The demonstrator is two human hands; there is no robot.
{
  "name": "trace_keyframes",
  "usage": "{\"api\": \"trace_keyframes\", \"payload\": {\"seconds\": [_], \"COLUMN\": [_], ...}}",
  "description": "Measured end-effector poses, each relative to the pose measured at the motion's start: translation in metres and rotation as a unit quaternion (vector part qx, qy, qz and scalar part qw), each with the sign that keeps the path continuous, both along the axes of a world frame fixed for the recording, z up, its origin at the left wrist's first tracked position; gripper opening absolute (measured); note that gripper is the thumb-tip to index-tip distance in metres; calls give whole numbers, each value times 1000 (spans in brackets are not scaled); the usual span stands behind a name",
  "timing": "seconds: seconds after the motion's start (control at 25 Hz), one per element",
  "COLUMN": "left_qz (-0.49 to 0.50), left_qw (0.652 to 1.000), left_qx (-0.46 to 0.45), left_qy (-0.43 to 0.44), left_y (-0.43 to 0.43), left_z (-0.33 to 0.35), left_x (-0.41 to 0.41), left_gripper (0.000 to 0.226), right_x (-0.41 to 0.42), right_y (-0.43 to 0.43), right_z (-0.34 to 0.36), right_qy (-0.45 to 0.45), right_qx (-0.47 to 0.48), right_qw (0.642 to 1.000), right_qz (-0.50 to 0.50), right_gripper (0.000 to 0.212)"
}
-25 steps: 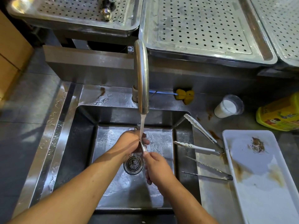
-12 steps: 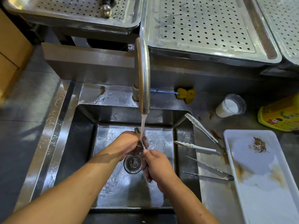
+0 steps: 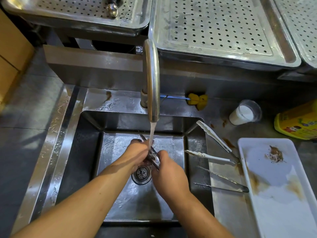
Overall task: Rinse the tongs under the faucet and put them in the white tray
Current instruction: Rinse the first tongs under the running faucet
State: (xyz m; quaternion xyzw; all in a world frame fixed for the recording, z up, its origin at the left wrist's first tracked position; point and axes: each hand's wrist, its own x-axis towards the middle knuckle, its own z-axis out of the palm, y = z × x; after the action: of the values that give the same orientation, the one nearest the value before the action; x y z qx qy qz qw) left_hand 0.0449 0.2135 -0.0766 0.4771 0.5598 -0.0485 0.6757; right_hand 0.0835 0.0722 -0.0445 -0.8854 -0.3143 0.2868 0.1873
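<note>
Both hands hold slim metal tongs [image 3: 153,154] over the sink drain, under the water running from the curved steel faucet [image 3: 151,79]. My left hand [image 3: 138,152] is closed around the far part of the tongs, and their dark tips stick out beyond it. My right hand [image 3: 167,172] grips the near end. The white tray [image 3: 281,210], stained brown, lies on the counter at the right. Between sink and tray rest white-tipped tongs [image 3: 214,140] and thin metal tongs [image 3: 223,182], both spread.
The steel sink [image 3: 85,152] is wet, with a round drain [image 3: 142,174] under my hands. Behind it lie a yellow sponge brush [image 3: 197,100], a plastic cup of white liquid [image 3: 244,114] and a yellow container [image 3: 298,121]. Perforated steel trays [image 3: 214,28] stand at the back.
My hands have shifted along the tongs under the stream; their dark tips now stick out beyond my left hand. The view has dropped slightly closer.
</note>
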Motion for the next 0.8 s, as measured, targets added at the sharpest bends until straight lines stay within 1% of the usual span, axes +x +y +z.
{"api": "trace_keyframes", "payload": {"seconds": [0.08,0.16,0.2,0.24,0.32,0.36,0.4,0.48,0.52,0.56,0.6,0.68,0.76,0.8], "left_qz": [9,89,117,111,22,-2,8,86,118,128,119,56,-24,-53], "left_qw": [998,985,979,977,981,981,983,983,981,981,982,987,994,996], "left_qx": [-44,-117,-141,-158,-175,-174,-169,-155,-147,-138,-131,-128,-99,-63], "left_qy": [-49,-86,-89,-89,-86,-81,-72,-48,-48,-55,-64,-75,-50,-24], "left_y": [0,3,4,3,-3,-7,-9,-7,-5,-3,-1,3,8,10], "left_z": [0,3,3,3,6,6,6,7,6,6,6,8,9,9], "left_x": [-6,-7,-8,-10,-15,-17,-17,-14,-13,-12,-14,-20,-22,-21], "left_gripper": [45,26,25,26,25,30,37,54,59,57,50,35,30,29], "right_x": [1,1,2,3,6,9,10,9,7,5,3,2,1,0], "right_y": [1,2,4,7,14,18,21,24,25,24,23,17,11,9], "right_z": [0,-1,-1,-2,-3,-3,-3,-2,-2,-2,-3,-5,-7,-7], "right_qy": [13,48,67,86,115,122,127,138,137,133,131,147,145,128], "right_qx": [15,18,17,16,13,16,23,32,27,18,10,3,-10,-20], "right_qw": [1000,999,998,996,993,992,991,989,989,990,990,985,983,985], "right_qz": [2,-1,-7,-14,-30,-37,-44,-51,-48,-45,-50,-86,-113,-115], "right_gripper": [23,30,32,34,33,31,29,28,29,30,31,31,36,38]}}
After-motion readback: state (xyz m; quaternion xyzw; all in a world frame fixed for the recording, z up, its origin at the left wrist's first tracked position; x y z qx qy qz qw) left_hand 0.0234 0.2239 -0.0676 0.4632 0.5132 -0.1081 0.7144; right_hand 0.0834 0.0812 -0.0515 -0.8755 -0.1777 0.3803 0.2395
